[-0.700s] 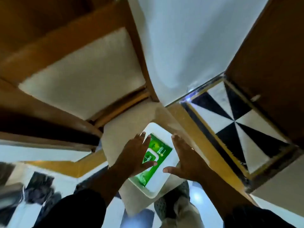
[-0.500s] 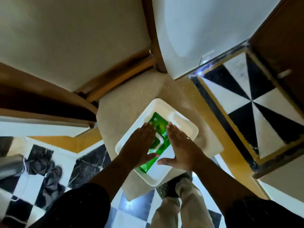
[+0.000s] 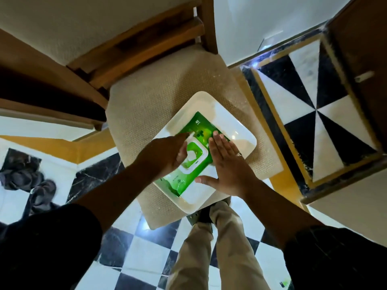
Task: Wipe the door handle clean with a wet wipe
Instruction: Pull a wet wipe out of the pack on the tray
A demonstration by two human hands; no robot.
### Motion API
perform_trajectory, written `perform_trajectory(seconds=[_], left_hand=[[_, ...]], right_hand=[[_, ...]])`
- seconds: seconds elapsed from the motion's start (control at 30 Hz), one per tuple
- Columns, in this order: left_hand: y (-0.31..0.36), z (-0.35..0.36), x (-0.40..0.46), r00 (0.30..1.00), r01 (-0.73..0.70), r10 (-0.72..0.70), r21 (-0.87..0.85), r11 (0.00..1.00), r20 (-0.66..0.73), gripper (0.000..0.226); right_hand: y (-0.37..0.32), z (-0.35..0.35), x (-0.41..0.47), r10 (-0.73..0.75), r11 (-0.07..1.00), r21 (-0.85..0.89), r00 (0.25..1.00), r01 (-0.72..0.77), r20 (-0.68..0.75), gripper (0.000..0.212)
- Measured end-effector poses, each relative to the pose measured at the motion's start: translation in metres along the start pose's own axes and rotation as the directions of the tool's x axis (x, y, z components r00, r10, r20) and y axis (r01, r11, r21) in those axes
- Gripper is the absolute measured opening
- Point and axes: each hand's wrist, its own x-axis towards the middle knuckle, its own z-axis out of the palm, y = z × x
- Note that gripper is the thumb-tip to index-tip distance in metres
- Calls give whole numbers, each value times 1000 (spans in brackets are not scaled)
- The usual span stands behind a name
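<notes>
Both hands have closed in on the green wet-wipe pack (image 3: 194, 151), which lies in a white tray (image 3: 240, 130) on a beige chair seat (image 3: 146, 114). Left hand (image 3: 167, 155) curls its fingers at the pack's white flap, gripping nothing clearly. Right hand (image 3: 228, 164) presses flat, fingers spread, on the pack's right side. Checkered floor (image 3: 146, 248) surrounds the chair.

A: How many hands are in view?
B: Two: a left hand (image 3: 165, 155) and a right hand (image 3: 227, 166), near the middle.
A: And wipes packs?
B: One green wipes pack (image 3: 198, 130), on one white tray (image 3: 240, 132).
A: Furniture?
B: One cushioned chair (image 3: 146, 107), far left.
A: Anything else?
B: One dark pile of shoes (image 3: 27, 181), near left.
</notes>
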Motion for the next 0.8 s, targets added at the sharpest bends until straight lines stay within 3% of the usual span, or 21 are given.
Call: perform_trajectory(seconds=[0.07,0.17,0.33,0.43,0.5,0.57,0.67,0.73,0.8], left_hand=[[-11,-8,0,995,80,-79,-2,997,-61,56],[-17,-8,1,983,179,-180,-23,984,-43,37],[-3,-7,-2,969,223,-228,-59,973,-94,28],[-1,-8,-3,972,206,-208,-30,978,-110,26],[-2,-8,-4,976,195,-194,-1,981,-99,25],[-2,-8,-6,980,175,-172,21,984,-100,25],[-1,-8,-7,982,156,-153,22,987,-109,24],[1,-9,-7,982,166,-165,0,986,-93,26],[0,-9,-5,981,180,-181,-26,983,-75,28]], right_hand=[[-8,-5,0,28,996,90,994,-19,-106,90],[-36,-5,8,75,992,117,937,-37,-342,43],[-76,-3,28,192,979,-21,945,-205,-267,27],[-77,-2,29,171,975,-92,946,-203,-276,16],[-68,-3,28,127,992,19,957,-127,-262,14],[-50,-8,25,190,955,278,927,-99,-323,7],[-23,-17,19,488,705,682,831,-196,-266,19],[-21,-16,14,545,619,754,812,-220,-210,19],[-30,-12,11,496,665,719,839,-201,-224,18]])
